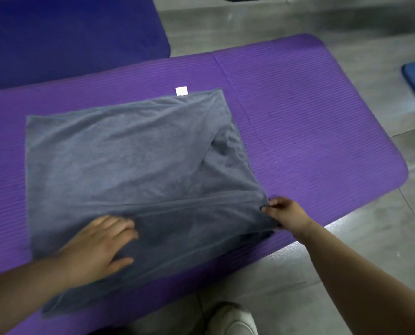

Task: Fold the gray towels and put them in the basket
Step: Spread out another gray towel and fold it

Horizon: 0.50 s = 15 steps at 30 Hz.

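Towel point(119, 160) lies centre frame on the mat point(310, 117), part-folded, its right side doubled over in a loose diagonal flap. Your left hand point(102, 245) rests flat on the lower-left part, fingers straight, likely pinning the cloth so it won't slide. Your right hand point(283, 213) pinches the lower-right corner, seemingly to pull that edge taut and square the fold. White tag point(181, 90) pokes out at the top edge. No basket in view.
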Available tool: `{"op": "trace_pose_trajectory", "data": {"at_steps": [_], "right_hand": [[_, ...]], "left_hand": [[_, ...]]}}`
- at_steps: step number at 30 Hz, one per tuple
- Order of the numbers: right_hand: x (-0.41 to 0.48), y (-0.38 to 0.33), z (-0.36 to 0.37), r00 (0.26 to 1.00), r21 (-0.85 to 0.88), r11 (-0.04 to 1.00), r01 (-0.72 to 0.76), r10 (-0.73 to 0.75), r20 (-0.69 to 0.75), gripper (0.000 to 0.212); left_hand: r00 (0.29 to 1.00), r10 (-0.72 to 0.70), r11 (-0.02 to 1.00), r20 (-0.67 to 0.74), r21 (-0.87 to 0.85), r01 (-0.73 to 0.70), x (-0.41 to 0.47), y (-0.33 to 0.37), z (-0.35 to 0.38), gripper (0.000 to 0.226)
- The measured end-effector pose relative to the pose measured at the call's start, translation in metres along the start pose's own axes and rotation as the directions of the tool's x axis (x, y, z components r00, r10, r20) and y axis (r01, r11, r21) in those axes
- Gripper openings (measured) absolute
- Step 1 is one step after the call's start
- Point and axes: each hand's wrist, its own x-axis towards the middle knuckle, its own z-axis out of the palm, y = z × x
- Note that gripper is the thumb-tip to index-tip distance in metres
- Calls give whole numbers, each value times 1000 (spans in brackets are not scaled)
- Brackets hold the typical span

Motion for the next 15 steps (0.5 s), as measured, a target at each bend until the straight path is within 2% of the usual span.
{"op": "trace_pose_trajectory", "data": {"at_steps": [2, 4, 6, 7, 9, 10, 12, 14, 15], "right_hand": [[-7, 6, -1, 997, 91, 996, -4, -4, 80, 14], [-11, 13, 0, 994, 164, 986, -27, 10, 105, 10], [-10, 19, 6, 998, 139, 989, -45, 38, 51, 18], [-9, 21, 11, 999, 81, 996, -35, 35, 3, 25], [-6, 22, 19, 996, -76, 997, -7, 0, -93, 35], [-6, 21, 23, 992, -175, 985, 6, -27, -119, 32], [-9, 19, 29, 986, -329, 944, -12, -43, -159, 6], [-7, 21, 30, 983, -341, 937, -70, 6, -183, 35], [-9, 17, 30, 984, -313, 946, -85, 30, -178, 41]], "left_hand": [[991, 34, 999, 132, -44, -29, -12, 5, 0, 37], [926, -27, 999, 376, -26, 40, -24, 5, 7, 47], [897, -91, 996, 433, 29, 87, -36, 0, 22, 54], [894, -111, 994, 435, 64, 92, -39, 1, 25, 51], [925, -112, 988, 364, 139, 65, -41, 2, 23, 24], [946, -88, 988, 311, 147, 44, -40, 2, 21, 10], [970, -89, 987, 228, 151, 55, -38, 0, 11, 7], [983, -131, 982, 128, 151, 111, -35, -11, -1, 8], [978, -186, 974, 98, 153, 170, -33, -18, -11, 4]]}}
